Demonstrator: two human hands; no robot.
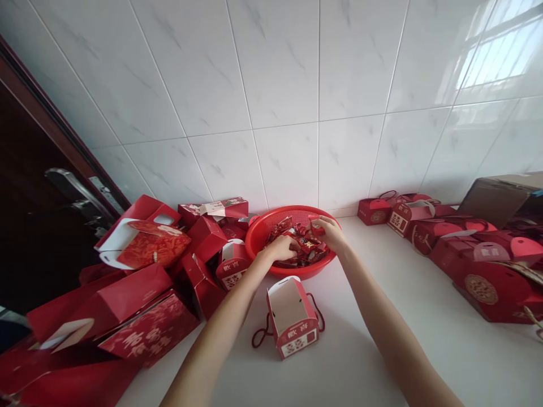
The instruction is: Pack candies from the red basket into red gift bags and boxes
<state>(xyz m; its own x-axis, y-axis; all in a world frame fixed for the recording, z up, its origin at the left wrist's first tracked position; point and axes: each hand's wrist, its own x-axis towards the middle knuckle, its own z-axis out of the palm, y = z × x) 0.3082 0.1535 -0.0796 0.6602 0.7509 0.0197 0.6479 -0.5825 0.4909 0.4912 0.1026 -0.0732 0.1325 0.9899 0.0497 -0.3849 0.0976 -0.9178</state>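
A red plastic basket (289, 272) with a perforated wall stands against the tiled wall, holding a heap of small red wrapped packets (309, 244) that look like sweets. My left hand (283, 249) reaches into its left side with fingers curled down among the packets; the fingertips are hidden. On the right side of the basket, my right hand (330, 232) is closed in a pinch at a small red packet (313, 218), just above the heap. In front of the basket, between my forearms, an open red gift box (292, 316) shows a pale inside, with dark red cord handles hanging at both sides.
Red boxes (127, 299) pile up on the left, several lying open. Closed red gift boxes (479, 282) with handles line the right side of the white tabletop (356, 362). Behind them sits a cardboard box (496, 198). A dark door with a metal handle (76, 189) is at far left.
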